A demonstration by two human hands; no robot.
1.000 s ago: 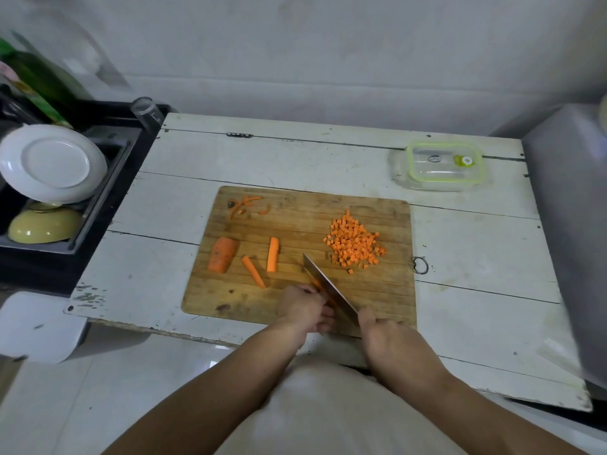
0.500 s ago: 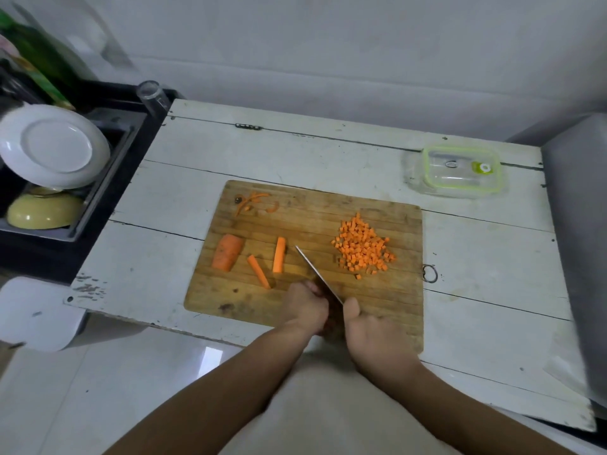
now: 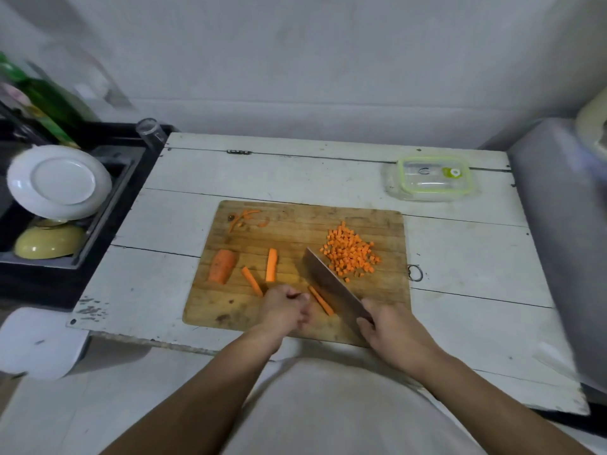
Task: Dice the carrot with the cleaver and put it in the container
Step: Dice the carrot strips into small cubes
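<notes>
Seen from above, the right hand (image 3: 391, 326) grips the cleaver (image 3: 331, 287) by its handle, blade angled away and leftward over the cutting board (image 3: 295, 231). The left hand (image 3: 284, 311) is curled, knuckles up, beside a carrot stick (image 3: 321, 300) lying between both hands. Diced carrot (image 3: 351, 252) is piled beyond the blade; the closed container (image 3: 433, 177) sits farther beyond the right hand.

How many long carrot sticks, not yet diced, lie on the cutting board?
3. One carrot stick stands mid-board, one slants left of it, and one lies between left hand and cleaver. More may be hidden under the hand.
</notes>
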